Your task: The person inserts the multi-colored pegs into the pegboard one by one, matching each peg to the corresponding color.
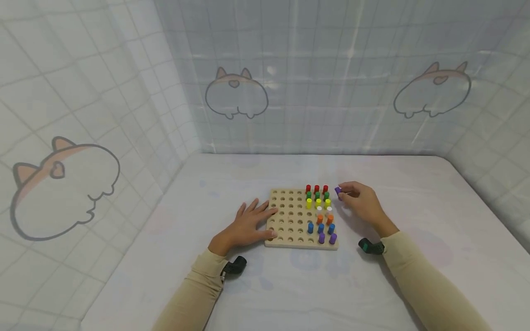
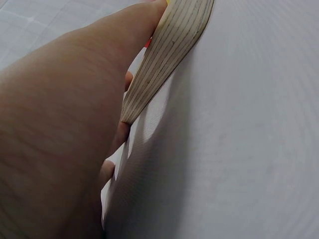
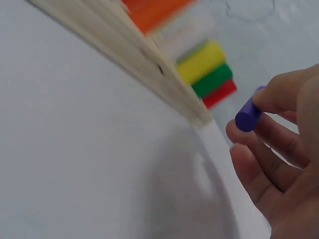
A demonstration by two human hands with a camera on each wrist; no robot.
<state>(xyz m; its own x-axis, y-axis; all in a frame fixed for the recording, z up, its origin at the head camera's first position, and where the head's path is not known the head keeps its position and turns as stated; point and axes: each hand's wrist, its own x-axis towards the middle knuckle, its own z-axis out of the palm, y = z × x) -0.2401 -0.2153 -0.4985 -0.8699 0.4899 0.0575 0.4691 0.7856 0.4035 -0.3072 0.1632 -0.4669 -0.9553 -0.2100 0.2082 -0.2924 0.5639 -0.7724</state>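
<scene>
A wooden pegboard (image 1: 295, 219) with rows of round holes lies on the white-covered table. In the head view, coloured pegs stand in its right-hand columns: red, green, yellow, white, orange, blue (image 1: 320, 228) and purple (image 1: 321, 238) from back to front. My left hand (image 1: 245, 227) rests at the board's left edge, fingers spread, thumb and fingertips on the wood. To the right of the board's far corner, my right hand (image 1: 361, 202) pinches a purple peg (image 3: 247, 113) between thumb and fingers, off the board. The left wrist view shows the board's layered side (image 2: 167, 55) beside the hand.
A tiled-pattern curtain (image 1: 323, 110) with cartoon animal drawings hangs behind the table and at both sides. Each wrist wears a small black device (image 1: 236, 265). White cloth (image 1: 306, 289) covers the table around the board.
</scene>
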